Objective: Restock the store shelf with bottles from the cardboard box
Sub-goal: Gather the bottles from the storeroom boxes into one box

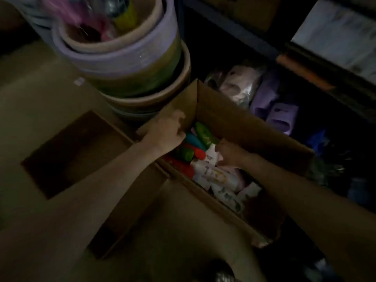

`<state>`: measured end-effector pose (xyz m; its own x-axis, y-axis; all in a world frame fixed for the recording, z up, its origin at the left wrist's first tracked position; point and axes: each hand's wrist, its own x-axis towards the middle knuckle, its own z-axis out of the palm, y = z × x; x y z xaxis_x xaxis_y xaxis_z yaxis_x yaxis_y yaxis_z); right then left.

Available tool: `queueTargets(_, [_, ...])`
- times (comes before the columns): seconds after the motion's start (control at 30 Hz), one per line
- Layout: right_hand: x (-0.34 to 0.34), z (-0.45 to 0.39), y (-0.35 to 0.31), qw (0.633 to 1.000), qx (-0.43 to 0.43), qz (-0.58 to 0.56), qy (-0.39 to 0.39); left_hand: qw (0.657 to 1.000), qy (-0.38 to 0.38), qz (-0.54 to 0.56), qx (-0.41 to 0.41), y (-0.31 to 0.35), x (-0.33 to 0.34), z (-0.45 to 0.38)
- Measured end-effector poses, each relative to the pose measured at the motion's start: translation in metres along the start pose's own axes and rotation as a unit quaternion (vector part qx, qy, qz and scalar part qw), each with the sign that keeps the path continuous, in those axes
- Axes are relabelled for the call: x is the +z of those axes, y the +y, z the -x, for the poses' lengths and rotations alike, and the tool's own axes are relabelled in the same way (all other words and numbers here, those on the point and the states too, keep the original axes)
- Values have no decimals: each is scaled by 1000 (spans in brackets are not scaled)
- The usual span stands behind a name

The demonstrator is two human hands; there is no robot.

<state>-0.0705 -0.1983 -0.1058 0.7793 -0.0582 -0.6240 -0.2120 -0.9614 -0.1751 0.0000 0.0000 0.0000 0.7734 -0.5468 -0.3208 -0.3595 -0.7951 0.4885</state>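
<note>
An open cardboard box (240,123) stands on the floor in dim light. Inside lie several bottles: green (203,133), teal (193,140), red (183,166) and white ones with labels (211,173). My left hand (166,131) grips the box's far left wall near the corner, fingers curled over its edge. My right hand (230,154) reaches into the box and pinches the top of a white bottle (210,154). The store shelf (289,49) rises dark at the right, behind the box.
A stack of round purple and tan tubs (126,64) stands just left of the box's far corner. A second open cardboard box (71,151) sits to the left. The low shelf holds purple slippers (280,117) and wrapped goods (240,84).
</note>
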Motion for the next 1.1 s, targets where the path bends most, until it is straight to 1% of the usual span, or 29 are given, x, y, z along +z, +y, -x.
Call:
queueTargets(0.03, [17, -20, 1, 999, -39, 36, -13, 1000, -6, -10, 21, -8, 15, -12])
queueTargets(0.07, [37, -38, -3, 997, -35, 45, -42, 999, -5, -25, 42, -18, 35, -24])
queueTargets(0.1, [58, -64, -2, 994, -43, 95, -46, 997, -13, -42, 60, -23, 50, -33])
queueTargets(0.13, [69, -74, -7, 991, -2, 119, -55, 995, -38, -69, 62, -25, 59, -37])
queueTargets(0.17, [95, -85, -7, 996, 36, 79, -17, 992, -54, -87, 67, -29, 72, -43])
queueTargets(0.2, [111, -96, -8, 995, 99, 16, 30, 989, -64, -111, 67, -34, 81, -52])
queueTargets(0.23, [121, -110, -9, 990, 120, -34, 73, 987, -74, -127, 67, -38, 86, -60])
queueTargets(0.27, [119, -111, -11, 990, 105, -28, 89, 987, -74, -130, 63, -41, 91, -67])
queueTargets(0.3, [115, -102, -7, 993, 72, 27, 94, 987, -66, -130, 65, -43, 96, -70])
queueTargets(0.33, [105, -92, -6, 994, 63, 59, 65, 988, -53, -129, 72, -44, 98, -71])
queueTargets(0.37, [98, -81, -8, 995, 77, -26, 51, 989, -42, -122, 74, -42, 98, -69])
queueTargets(0.4, [88, -69, -7, 992, 97, -73, 44, 990, -37, -116, 75, -40, 96, -64])
queueTargets(0.43, [72, -57, -4, 989, 98, -105, 38, 989, -30, -118, 78, -39, 93, -59])
queueTargets(0.47, [48, -46, -4, 985, 93, -143, 32, 986, -13, -138, 87, -40, 89, -54])
queueTargets(0.5, [25, -34, -7, 980, 76, -178, 49, 978, 16, -179, 106, -40, 82, -49])
queueTargets(0.57, [-23, -14, -19, 968, -8, -240, 68, 939, 93, -280, 177, -41, 70, -43])
queueTargets(0.6, [-46, -6, -30, 965, -65, -242, 81, 919, 132, -298, 220, -41, 62, -42])
queueTargets(0.67, [-83, 16, -65, 965, -153, -197, 78, 900, 226, -271, 257, -38, 42, -36])
queueTargets(0.73, [-105, 29, -98, 961, -202, -175, 72, 872, 333, -261, 245, -46, 23, -22])
queueTargets(0.77, [-112, 26, -110, 955, -220, -179, 83, 861, 369, -262, 231, -59, 17, -13])
queueTargets(0.8, [-116, 21, -118, 945, -230, -209, 100, 867, 386, -238, 206, -75, 13, -2])
queueTargets(0.83, [-117, 14, -121, 926, -229, -274, 125, 889, 388, -188, 155, -93, 13, 12])
queueTargets(0.87, [-115, 4, -121, 896, -219, -354, 153, 911, 385, -125, 84, -114, 17, 26])
queueTargets(0.9, [-110, -8, -116, 870, -194, -412, 189, 919, 389, -54, 0, -135, 24, 41])
queueTargets(0.93, [-101, -21, -109, 861, -156, -432, 218, 914, 396, 4, -87, -157, 34, 55])
queueTargets(0.97, [-89, -35, -99, 876, -108, -410, 230, 900, 401, 47, -166, -180, 47, 67])
queueTargets(1.0, [-75, -46, -89, 899, -58, -372, 225, 887, 396, 73, -227, -202, 61, 75])
queueTargets(1.03, [-60, -59, -78, 920, -14, -335, 203, 877, 377, 93, -281, -222, 77, 79])
queueTargets(1.1, [-37, -82, -61, 949, 45, -269, 156, 872, 301, 100, -374, -254, 104, 80])
